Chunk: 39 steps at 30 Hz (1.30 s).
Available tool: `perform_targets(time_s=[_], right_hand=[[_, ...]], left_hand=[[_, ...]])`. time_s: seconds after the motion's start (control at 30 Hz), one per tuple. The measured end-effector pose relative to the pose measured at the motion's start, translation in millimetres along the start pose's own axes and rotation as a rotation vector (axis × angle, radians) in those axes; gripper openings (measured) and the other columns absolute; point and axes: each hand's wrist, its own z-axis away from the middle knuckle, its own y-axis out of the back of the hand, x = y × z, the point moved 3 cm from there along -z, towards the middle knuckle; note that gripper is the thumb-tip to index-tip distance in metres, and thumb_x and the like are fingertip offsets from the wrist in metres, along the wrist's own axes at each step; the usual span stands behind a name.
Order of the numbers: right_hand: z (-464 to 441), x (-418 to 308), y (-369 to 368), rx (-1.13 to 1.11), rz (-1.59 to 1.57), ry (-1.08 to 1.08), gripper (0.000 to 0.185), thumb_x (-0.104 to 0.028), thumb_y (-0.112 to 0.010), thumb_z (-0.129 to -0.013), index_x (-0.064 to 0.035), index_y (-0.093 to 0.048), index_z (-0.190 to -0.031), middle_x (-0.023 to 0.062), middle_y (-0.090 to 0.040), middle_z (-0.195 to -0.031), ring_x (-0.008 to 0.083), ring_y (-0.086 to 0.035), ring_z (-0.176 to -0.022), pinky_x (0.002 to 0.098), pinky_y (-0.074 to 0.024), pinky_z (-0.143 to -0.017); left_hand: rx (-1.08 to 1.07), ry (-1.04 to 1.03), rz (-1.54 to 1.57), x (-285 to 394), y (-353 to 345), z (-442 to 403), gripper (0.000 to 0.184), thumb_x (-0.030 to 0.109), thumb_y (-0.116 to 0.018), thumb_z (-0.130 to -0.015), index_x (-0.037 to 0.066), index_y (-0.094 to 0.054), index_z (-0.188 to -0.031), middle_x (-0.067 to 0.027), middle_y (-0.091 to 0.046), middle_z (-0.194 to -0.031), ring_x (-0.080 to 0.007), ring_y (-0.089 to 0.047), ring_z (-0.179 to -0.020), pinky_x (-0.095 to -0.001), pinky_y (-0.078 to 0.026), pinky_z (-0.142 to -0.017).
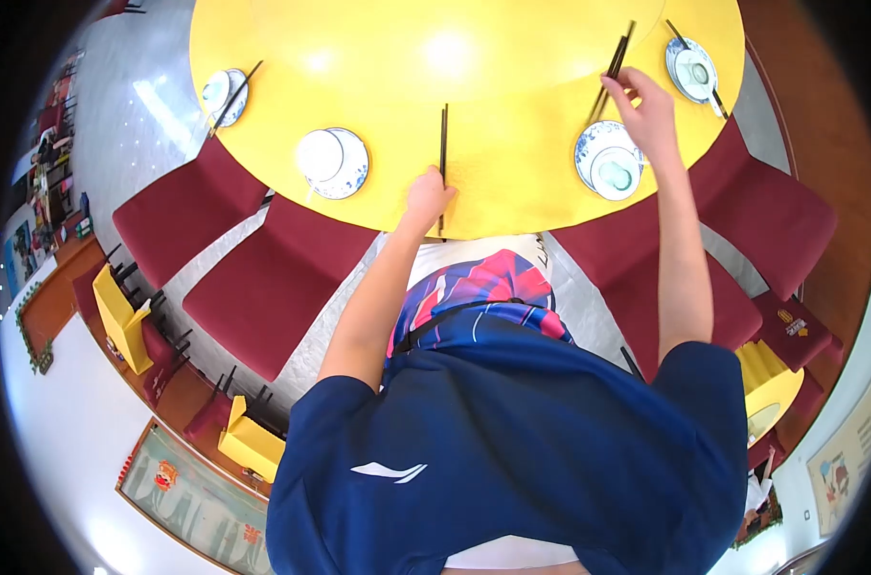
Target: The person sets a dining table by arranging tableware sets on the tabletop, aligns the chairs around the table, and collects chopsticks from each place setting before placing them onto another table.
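Observation:
My left hand (428, 198) is closed at the table's near edge, its fingers around the lower part of a pair of dark chopsticks (443, 134) that points away from me. Further right, my right hand (644, 110) pinches another pair of dark chopsticks (618, 59), tilted above the tabletop. Just below that hand is a blue-and-white plate (585, 144) with a small bowl (615, 173) on it. Left of my left hand, a similar plate (357, 172) carries a white bowl (320, 155). All this is on the yellow round table (512, 182).
More place settings sit at the far left, with a plate (238, 107) and chopsticks (249, 79), and at the far right, with a plate (680, 69). Dark red chairs (273, 287) (661, 287) line the near edge on both sides of me. Other yellow tables (249, 441) stand behind.

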Motion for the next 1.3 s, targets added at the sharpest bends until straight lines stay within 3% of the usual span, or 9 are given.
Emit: perform_targets(time_s=[0.2, 0.23, 0.5, 0.7, 0.77, 0.93, 1.1, 1.2, 1.3], right_hand=[[60, 31, -176, -0.249, -0.661, -0.594, 0.027, -0.026, -0.065, -0.091, 0.0006, -0.066, -0.086, 0.0031, -0.064, -0.074, 0.0099, -0.058, -0.067, 0.0243, -0.0466, -0.064], [73, 19, -197, -0.297, -0.756, -0.693, 0.024, -0.024, -0.064, -0.091, -0.0005, -0.066, -0.089, 0.0033, -0.065, -0.077, 0.0106, -0.060, -0.069, 0.0241, -0.0491, -0.066], [139, -35, -269, -0.376, -0.672, -0.887, 0.022, -0.023, -0.061, -0.092, -0.0020, -0.067, -0.095, 0.0032, -0.065, -0.084, 0.0112, -0.061, -0.075, 0.0255, -0.0517, -0.070], [138, -102, -291, -0.264, -1.201, -1.042, 0.043, -0.033, -0.044, -0.102, 0.0002, -0.044, -0.129, 0.0191, -0.063, -0.103, 0.0286, -0.065, -0.093, 0.0363, -0.0534, -0.081], [141, -123, -304, -0.231, -1.140, -1.009, 0.040, -0.033, -0.043, -0.102, -0.0006, -0.046, -0.126, 0.0180, -0.064, -0.100, 0.0276, -0.065, -0.090, 0.0370, -0.0535, -0.080], [152, -136, -326, -0.051, -1.055, -0.958, 0.028, -0.033, -0.042, -0.102, -0.0076, -0.047, -0.114, 0.0072, -0.059, -0.079, 0.0203, -0.057, -0.067, 0.0358, -0.0496, -0.065], [157, -177, -332, -0.163, -1.137, -1.066, 0.038, -0.040, -0.047, -0.100, -0.0080, -0.047, -0.119, 0.0081, -0.060, -0.081, 0.0207, -0.056, -0.067, 0.0351, -0.0490, -0.065], [165, -205, -337, -0.334, -1.069, -1.103, 0.044, -0.039, -0.051, -0.098, -0.0069, -0.047, -0.127, 0.0090, -0.062, -0.085, 0.0212, -0.058, -0.069, 0.0341, -0.0498, -0.068], [171, -203, -338, -0.515, -0.843, -1.036, 0.040, -0.029, -0.054, -0.097, -0.0039, -0.049, -0.127, 0.0069, -0.061, -0.083, 0.0174, -0.057, -0.069, 0.0280, -0.0484, -0.070]], left_hand=[[-0.139, -0.034, 0.572, -11, -28, -25, 0.043, 0.027, -0.044, -0.088, -0.006, -0.055, -0.111, -0.0317, -0.062, -0.103, -0.0453, -0.059, -0.103, -0.0468, -0.046, -0.089], [-0.111, -0.075, 0.696, -4, -16, -17, 0.030, 0.022, -0.046, -0.086, -0.002, -0.055, -0.101, -0.0130, -0.060, -0.076, -0.0221, -0.057, -0.070, -0.0367, -0.047, -0.066], [-0.303, 0.047, 1.367, -17, 5, 45, 0.014, 0.012, -0.035, -0.095, 0.009, -0.044, -0.105, -0.0048, -0.050, -0.064, -0.0148, -0.049, -0.045, -0.0294, -0.040, -0.041], [-0.323, -0.072, 1.302, -55, 28, 80, 0.025, 0.033, -0.049, -0.098, 0.009, -0.048, -0.105, -0.0029, -0.052, -0.064, -0.0115, -0.048, -0.044, -0.0276, -0.038, -0.040], [-0.546, -0.153, 1.174, -61, 29, 94, 0.032, 0.041, -0.052, -0.097, 0.010, -0.047, -0.092, -0.0007, -0.046, -0.058, -0.0104, -0.041, -0.038, -0.0272, -0.033, -0.035], [-0.441, -0.135, 1.194, -92, 40, 92, 0.042, 0.043, -0.056, -0.094, 0.005, -0.051, -0.078, -0.0029, -0.047, -0.052, -0.0134, -0.050, -0.039, -0.0280, -0.036, -0.034], [-0.291, -0.341, 0.641, -117, 34, 73, 0.065, 0.061, -0.046, -0.090, -0.001, -0.065, -0.084, -0.0170, -0.065, -0.068, -0.0310, -0.067, -0.063, -0.0388, -0.052, -0.056], [-0.588, -0.097, 0.750, -129, 95, 97, 0.077, 0.068, -0.038, -0.089, -0.001, -0.068, -0.076, -0.0208, -0.067, -0.074, -0.0380, -0.065, -0.068, -0.0436, -0.052, -0.066], [-0.502, -0.288, 0.469, -140, 60, 83, 0.079, 0.071, -0.034, -0.088, 0.001, -0.069, -0.077, -0.0232, -0.067, -0.079, -0.0403, -0.064, -0.076, -0.0451, -0.050, -0.073]])
